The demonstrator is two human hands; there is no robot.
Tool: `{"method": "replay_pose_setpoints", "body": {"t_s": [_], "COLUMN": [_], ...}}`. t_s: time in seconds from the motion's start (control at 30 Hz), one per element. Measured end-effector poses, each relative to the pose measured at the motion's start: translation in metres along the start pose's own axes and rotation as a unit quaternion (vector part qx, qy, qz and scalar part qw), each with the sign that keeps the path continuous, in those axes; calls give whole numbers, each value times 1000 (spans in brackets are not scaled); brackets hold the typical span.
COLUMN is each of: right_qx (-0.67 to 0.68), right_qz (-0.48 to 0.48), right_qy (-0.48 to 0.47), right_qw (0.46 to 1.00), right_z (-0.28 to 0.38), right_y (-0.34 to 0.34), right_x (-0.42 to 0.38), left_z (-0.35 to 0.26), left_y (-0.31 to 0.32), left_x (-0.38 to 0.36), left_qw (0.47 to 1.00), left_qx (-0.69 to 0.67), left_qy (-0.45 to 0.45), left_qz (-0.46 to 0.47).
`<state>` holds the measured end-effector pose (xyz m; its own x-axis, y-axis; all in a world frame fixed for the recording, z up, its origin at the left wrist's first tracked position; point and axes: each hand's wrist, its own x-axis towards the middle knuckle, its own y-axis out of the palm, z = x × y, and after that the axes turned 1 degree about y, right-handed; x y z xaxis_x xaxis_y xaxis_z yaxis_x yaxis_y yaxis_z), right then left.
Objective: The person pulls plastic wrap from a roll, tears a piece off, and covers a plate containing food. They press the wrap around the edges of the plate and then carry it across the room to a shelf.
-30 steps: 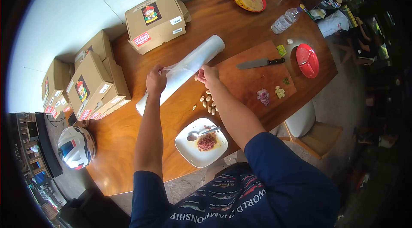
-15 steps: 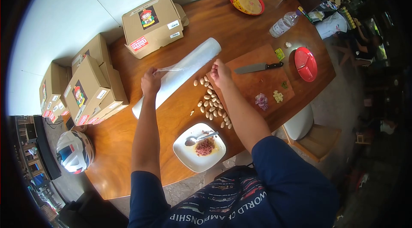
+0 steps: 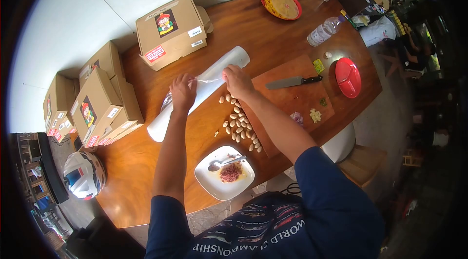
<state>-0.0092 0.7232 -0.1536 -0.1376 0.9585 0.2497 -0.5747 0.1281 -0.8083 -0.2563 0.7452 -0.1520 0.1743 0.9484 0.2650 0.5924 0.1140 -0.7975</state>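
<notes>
A big roll of clear plastic wrap (image 3: pixel 222 69) lies slanted across the table under both hands. My left hand (image 3: pixel 184 92) is closed on the loose end of the film, above the middle of the roll. Near the roll's upper right half, my right hand (image 3: pixel 238 82) pinches another part of that film, and a thin twisted strand spans the gap between the two hands. Just below my right hand, several tan oval nuts (image 3: pixel 237 123) lie scattered along the edge of the wooden cutting board (image 3: pixel 287 105). A kitchen knife (image 3: pixel 292 82) rests on the board.
Chopped garlic (image 3: pixel 315 115) and purple onion (image 3: pixel 297 118) sit on the board. Nearby are a white plate (image 3: pixel 214 188) with minced meat and a spoon, a red divided plate (image 3: pixel 347 77), a bottle (image 3: pixel 324 31), a red food plate (image 3: pixel 282 4), cardboard boxes (image 3: pixel 170 29) and a helmet (image 3: pixel 84 174).
My hands have come closer together: the left moved right and the right moved left, over the roll. The film between them now looks shorter and bunched.
</notes>
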Motion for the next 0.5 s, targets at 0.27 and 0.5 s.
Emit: {"method": "replay_pose_setpoints", "body": {"t_s": [0.27,0.5], "right_qx": [65,-9], "right_qz": [28,18], "right_qy": [-64,82], "right_qw": [995,996], "right_z": [-1,-23], "right_y": [-43,-20], "right_x": [28,-8], "left_z": [-68,-79], "left_y": [16,21], "left_x": [25,24], "left_qw": [992,990], "left_qx": [-41,-83], "left_qy": [120,111], "left_qz": [7,30]}}
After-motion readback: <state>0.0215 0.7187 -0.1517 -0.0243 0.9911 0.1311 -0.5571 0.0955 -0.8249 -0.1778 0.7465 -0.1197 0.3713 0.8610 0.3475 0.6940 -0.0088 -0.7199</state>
